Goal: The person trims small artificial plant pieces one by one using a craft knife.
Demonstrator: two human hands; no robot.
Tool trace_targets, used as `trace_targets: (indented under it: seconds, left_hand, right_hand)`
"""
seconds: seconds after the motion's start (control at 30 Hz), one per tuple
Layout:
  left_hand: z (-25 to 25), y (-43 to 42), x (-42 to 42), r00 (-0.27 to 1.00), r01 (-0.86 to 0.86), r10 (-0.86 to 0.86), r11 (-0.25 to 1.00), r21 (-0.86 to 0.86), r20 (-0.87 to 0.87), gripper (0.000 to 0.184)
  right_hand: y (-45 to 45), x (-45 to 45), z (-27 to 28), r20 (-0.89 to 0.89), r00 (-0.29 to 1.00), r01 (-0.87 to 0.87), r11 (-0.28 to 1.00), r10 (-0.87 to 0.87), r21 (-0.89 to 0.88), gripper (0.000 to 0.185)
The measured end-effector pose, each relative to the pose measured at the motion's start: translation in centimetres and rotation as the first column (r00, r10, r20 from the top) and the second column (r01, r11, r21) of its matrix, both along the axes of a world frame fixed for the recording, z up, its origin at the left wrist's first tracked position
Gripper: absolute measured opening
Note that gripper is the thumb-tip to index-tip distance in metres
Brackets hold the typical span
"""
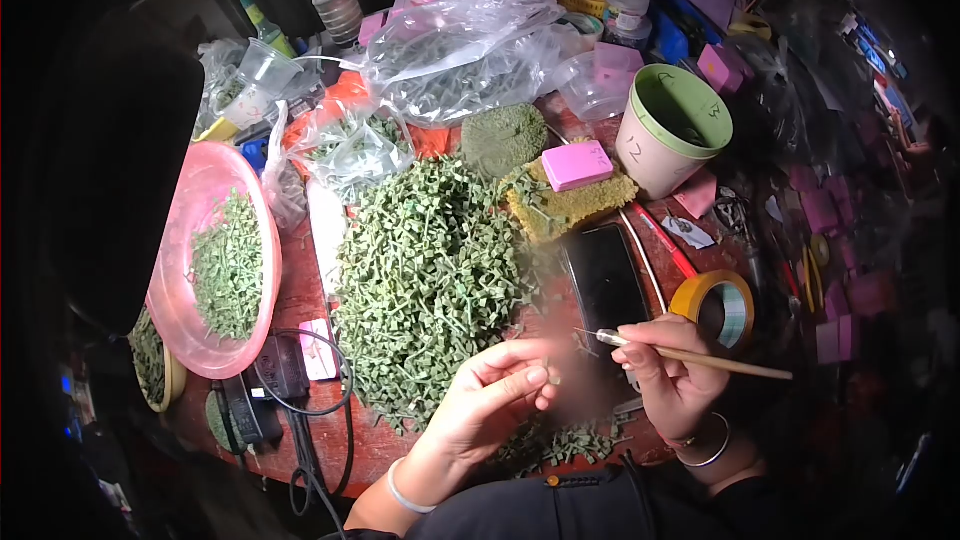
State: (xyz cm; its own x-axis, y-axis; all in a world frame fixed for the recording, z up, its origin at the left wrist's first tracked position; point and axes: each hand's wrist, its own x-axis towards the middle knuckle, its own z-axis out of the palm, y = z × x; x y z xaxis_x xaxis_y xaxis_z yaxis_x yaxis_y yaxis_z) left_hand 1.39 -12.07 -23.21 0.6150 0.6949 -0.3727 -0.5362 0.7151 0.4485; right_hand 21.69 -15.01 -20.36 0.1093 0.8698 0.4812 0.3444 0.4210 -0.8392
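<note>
My right hand (675,370) grips a slim tool (745,368) with a wooden handle, a pale collar and a fine thin tip, held much like a pen. The tip points left, towards my left hand (490,400). My left hand is closed, thumb and fingertips pinched together; whatever is between them is too small to make out. Just beyond the left hand lies a big heap of small green cut pieces (425,280). More loose green pieces (575,445) are scattered near the front edge. A dark blur hides part of the area between my hands.
A pink basin (270,285) with green pieces stands left. Behind the heap are plastic bags (460,50), a yellow sponge (580,208) under a pink block (577,166), and a pot (655,145). A black phone-like slab (608,275) and tape roll (735,302) lie right; cables (300,440) hang front left.
</note>
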Motion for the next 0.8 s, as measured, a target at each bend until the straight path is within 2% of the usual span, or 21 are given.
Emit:
trace_targets:
  seconds: [0.03,0.07,0.13,0.2,0.3,0.33,0.4,0.47,0.53,0.57,0.6,0.63,0.67,0.7,0.73,0.8]
  left_hand:
    - [0.2,0.0,0.0,0.997,-0.020,0.023,0.999,0.051,-0.075,0.025]
    - [0.2,-0.1,0.1,0.997,-0.023,0.026,0.999,0.047,-0.074,0.025]
    - [0.1,-0.2,0.5,0.962,-0.074,0.149,0.949,0.306,-0.230,0.020]
    - [0.5,-0.3,0.8,0.961,-0.087,0.164,0.945,0.316,-0.224,0.017]
    - [0.1,-0.4,0.7,0.893,-0.021,0.269,0.825,0.565,-0.360,0.017]
    - [0.0,-0.5,0.7,0.893,-0.023,0.270,0.826,0.563,-0.360,0.017]
    - [-0.1,-0.5,0.8,0.879,-0.010,0.295,0.796,0.606,-0.374,0.017]
    - [0.0,-0.5,0.7,0.892,-0.023,0.270,0.828,0.561,-0.363,0.017]
    - [0.4,-0.4,0.7,0.908,-0.096,0.256,0.897,0.432,-0.331,0.016]
    - [0.7,-0.1,0.7,0.925,-0.154,0.260,0.923,0.353,-0.276,0.018]
    - [0.9,0.3,0.6,0.938,-0.206,0.268,0.941,0.269,-0.220,0.021]
    - [1.1,0.6,0.4,0.952,-0.206,0.247,0.954,0.218,-0.182,0.022]
    - [1.4,0.6,0.4,0.950,-0.224,0.253,0.960,0.169,-0.181,0.021]
    - [1.3,0.7,0.4,0.955,-0.211,0.237,0.966,0.153,-0.178,0.018]
    - [1.3,0.7,0.4,0.959,-0.199,0.222,0.970,0.137,-0.175,0.016]
    - [1.1,0.6,0.4,0.974,-0.165,0.178,0.981,0.097,-0.141,0.012]
  right_hand:
    - [0.1,0.3,-0.3,0.036,0.998,-0.054,0.997,0.052,0.062,0.019]
    - [0.2,0.3,-0.3,0.037,0.998,-0.057,0.997,0.055,0.057,0.019]
    - [0.5,0.2,-0.2,0.079,0.984,-0.165,0.984,0.159,0.072,0.018]
    - [0.4,-0.1,0.1,0.058,0.987,-0.149,0.988,0.147,0.046,0.016]
    - [0.7,0.0,0.5,0.075,0.969,-0.239,0.969,0.233,0.069,0.014]
    - [0.7,-0.1,0.4,0.075,0.969,-0.241,0.968,0.236,0.066,0.014]
    - [0.4,-0.2,0.0,0.087,0.990,-0.108,0.994,0.110,-0.025,0.015]
    - [0.2,-0.2,0.1,0.128,0.985,-0.109,0.993,0.114,-0.043,0.013]
    - [-0.2,-1.0,0.1,-0.184,0.982,-0.007,0.970,-0.039,-0.244,0.012]
    - [0.2,-0.6,0.2,-0.090,0.996,0.001,0.955,-0.029,-0.298,0.015]
    - [0.7,0.1,0.3,0.080,0.996,-0.007,0.944,0.036,-0.331,0.016]
    - [1.6,0.6,-0.3,0.242,0.965,-0.042,0.968,0.104,-0.249,0.016]
    - [2.1,0.9,-0.8,0.403,0.902,-0.092,0.981,0.155,-0.171,0.016]
    - [2.1,0.8,-0.5,0.531,0.821,-0.088,0.965,0.210,-0.245,0.019]
    - [2.1,0.6,-0.6,0.532,0.821,-0.085,0.966,0.208,-0.246,0.019]
    - [1.8,0.1,-1.3,0.653,0.729,-0.052,0.967,0.208,-0.249,0.018]
